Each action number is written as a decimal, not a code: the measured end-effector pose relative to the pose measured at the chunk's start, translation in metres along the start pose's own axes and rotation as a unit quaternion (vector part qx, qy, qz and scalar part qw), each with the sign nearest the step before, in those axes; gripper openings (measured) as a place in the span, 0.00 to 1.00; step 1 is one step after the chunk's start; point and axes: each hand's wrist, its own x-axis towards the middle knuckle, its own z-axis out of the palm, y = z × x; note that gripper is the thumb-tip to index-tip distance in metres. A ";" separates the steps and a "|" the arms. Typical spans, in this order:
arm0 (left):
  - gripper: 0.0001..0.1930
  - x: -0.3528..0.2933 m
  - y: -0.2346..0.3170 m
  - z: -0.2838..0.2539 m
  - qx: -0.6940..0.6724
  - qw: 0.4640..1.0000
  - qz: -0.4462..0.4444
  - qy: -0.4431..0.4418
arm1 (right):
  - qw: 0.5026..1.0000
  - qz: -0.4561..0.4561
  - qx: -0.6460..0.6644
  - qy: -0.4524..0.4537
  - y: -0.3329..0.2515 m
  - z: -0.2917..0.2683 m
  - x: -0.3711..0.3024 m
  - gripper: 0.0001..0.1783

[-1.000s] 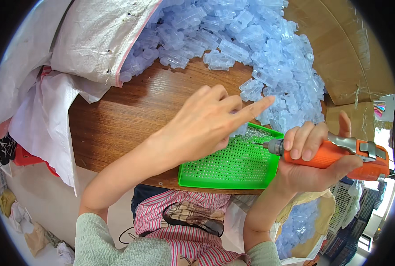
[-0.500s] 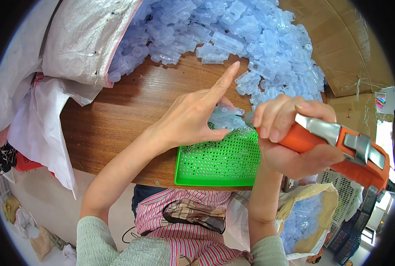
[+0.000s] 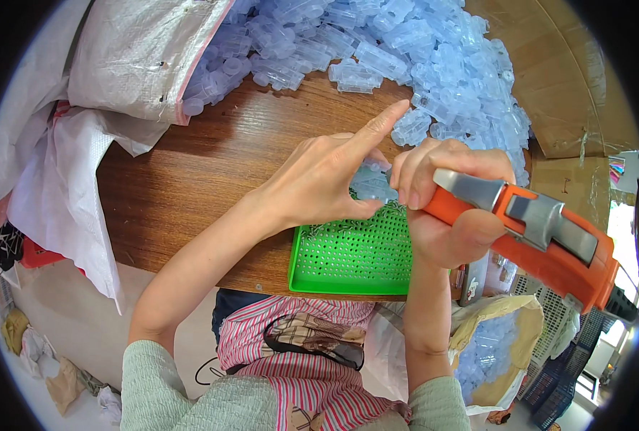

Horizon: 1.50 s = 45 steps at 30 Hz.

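Observation:
My left hand (image 3: pixel 327 179) pinches a small clear-blue plastic part (image 3: pixel 372 183) over the green perforated tray (image 3: pixel 348 258), with its index finger stretched out toward the pile. My right hand (image 3: pixel 445 208) grips an orange and grey electric screwdriver (image 3: pixel 542 237), and its tip, hidden behind my fingers, points at that part. A big heap of the same pale blue plastic parts (image 3: pixel 406 50) covers the far side of the wooden table (image 3: pixel 204 165).
A white woven sack (image 3: pixel 126 57) lies at the table's far left, with white cloth hanging over the edge. Cardboard (image 3: pixel 571 86) stands at the right. A bag with more blue parts (image 3: pixel 492 352) sits low on the right, next to crates.
My right hand has tilted the screwdriver up and brought its tip in to the part. My left hand moved from the tray's far edge to hold the part above the tray.

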 end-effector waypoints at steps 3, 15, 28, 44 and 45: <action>0.55 0.000 -0.001 0.001 0.022 1.000 0.008 -0.008 | 0.997 0.039 -0.023 0.054 -0.002 0.001 -0.001 0.42; 0.46 0.002 0.007 -0.004 -0.026 0.999 -0.035 -0.017 | 0.970 0.117 0.132 0.168 -0.023 -0.019 -0.068 0.29; 0.44 0.003 0.005 -0.002 -0.017 0.999 -0.027 -0.015 | 0.967 0.118 0.128 0.184 -0.017 -0.017 -0.083 0.26; 0.43 0.002 0.006 -0.002 -0.030 0.999 -0.032 -0.015 | 0.983 -0.095 0.126 0.098 -0.024 -0.029 -0.017 0.40; 0.43 0.002 0.006 -0.002 -0.029 0.999 -0.037 -0.016 | 0.984 -0.091 0.123 0.089 -0.019 -0.030 -0.016 0.38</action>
